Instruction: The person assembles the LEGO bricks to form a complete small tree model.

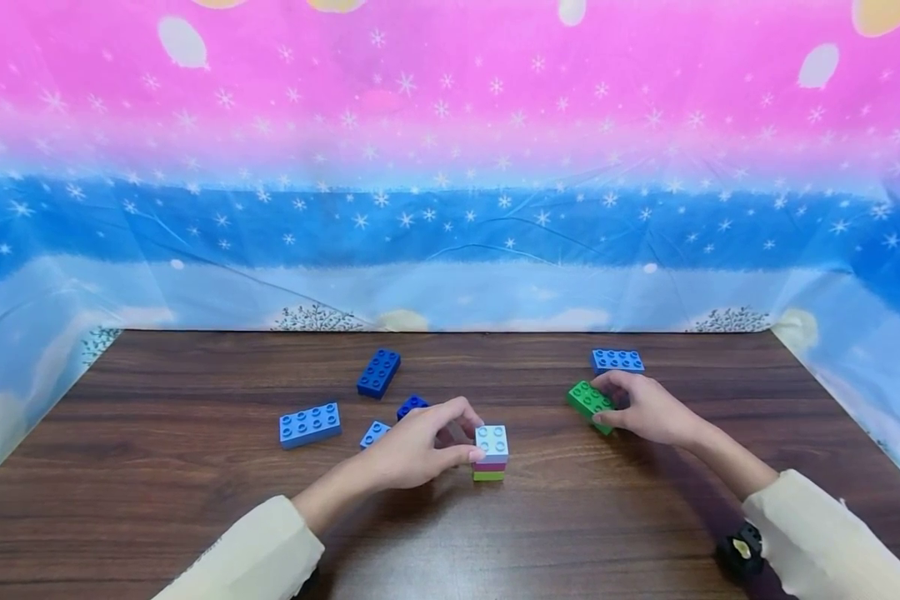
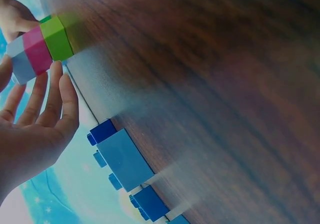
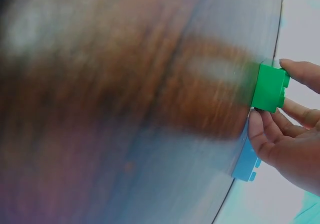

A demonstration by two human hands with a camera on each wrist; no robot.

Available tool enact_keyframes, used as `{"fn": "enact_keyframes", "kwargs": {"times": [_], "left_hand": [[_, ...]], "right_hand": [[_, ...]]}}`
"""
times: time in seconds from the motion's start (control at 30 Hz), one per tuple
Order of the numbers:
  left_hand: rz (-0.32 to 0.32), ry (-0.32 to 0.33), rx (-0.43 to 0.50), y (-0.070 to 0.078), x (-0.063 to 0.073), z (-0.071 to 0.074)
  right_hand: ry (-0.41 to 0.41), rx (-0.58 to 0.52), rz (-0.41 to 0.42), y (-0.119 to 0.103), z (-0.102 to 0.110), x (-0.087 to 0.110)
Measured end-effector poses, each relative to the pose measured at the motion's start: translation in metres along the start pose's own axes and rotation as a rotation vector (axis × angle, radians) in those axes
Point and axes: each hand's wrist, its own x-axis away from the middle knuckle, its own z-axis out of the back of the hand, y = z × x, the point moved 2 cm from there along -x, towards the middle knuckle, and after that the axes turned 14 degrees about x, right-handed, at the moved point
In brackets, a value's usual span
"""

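A small stack of toy building bricks [image 1: 491,443] stands in the middle of the table: pale blue on top, pink in between, lime green at the bottom. My left hand [image 1: 417,444] holds the stack from its left side, thumb and fingertips at the pale blue brick. In the left wrist view, the stack's lime green brick [image 2: 56,38] sits against the wood. Farther right, my right hand [image 1: 651,407] pinches a green eight-stud brick [image 1: 587,400], which lies at a slant. The right wrist view has the thumb and fingers on either side of that green brick [image 3: 269,88].
Behind the right hand lies a blue brick [image 1: 618,361]. On the left are a lighter blue brick [image 1: 310,426] and a dark blue one [image 1: 378,372]. Two smaller bricks, light blue [image 1: 373,434] and dark blue [image 1: 412,405], are partly hidden by the left hand. A patterned cloth [image 1: 450,225] hangs behind the table.
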Motion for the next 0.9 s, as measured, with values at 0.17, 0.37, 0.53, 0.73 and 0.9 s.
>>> {"fn": "enact_keyframes", "kwargs": {"times": [0.17, 0.37, 0.53, 0.73, 0.9], "left_hand": [[-0.005, -0.001, 0.007, -0.001, -0.001, 0.000], [-0.001, -0.002, 0.009, -0.001, -0.001, 0.000], [0.001, -0.005, 0.013, -0.001, -0.001, 0.000], [-0.001, -0.012, 0.014, -0.001, -0.001, 0.001], [-0.005, -0.015, 0.013, -0.001, -0.001, 0.001]], "right_hand": [[-0.010, 0.003, 0.012, -0.003, 0.002, 0.002], [-0.006, -0.010, 0.087, -0.011, 0.007, 0.003], [-0.004, -0.082, 0.183, -0.025, 0.013, 0.005], [-0.049, -0.185, 0.284, -0.052, 0.019, 0.009], [-0.086, -0.228, 0.341, -0.072, 0.019, 0.011]]}}
